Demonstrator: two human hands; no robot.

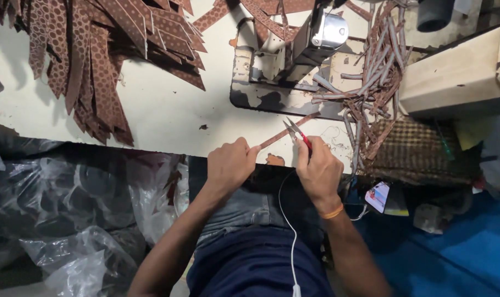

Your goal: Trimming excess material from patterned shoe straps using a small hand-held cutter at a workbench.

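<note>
Strip trimming at the tabletop's (pixel 167 118) near edge.
Left hand (pixel 229 165) pinches brown strip (pixel 285 132); right hand (pixel 317 168) grips red-handled snips (pixel 298 133); bare surface lies leftward.

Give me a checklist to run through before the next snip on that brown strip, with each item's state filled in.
1. Left hand pinches the near end of the narrow brown patterned strip: ok.
2. Right hand holds the small red-handled thread snips: ok.
3. Snip blades at the strip: ok; open or closed: cannot tell.
4. Left fingertips apart from the blades: ok.
5. Strip lies over the white table edge: ok.
6. White cable hangs below the hands, away from the blades: ok.
</note>
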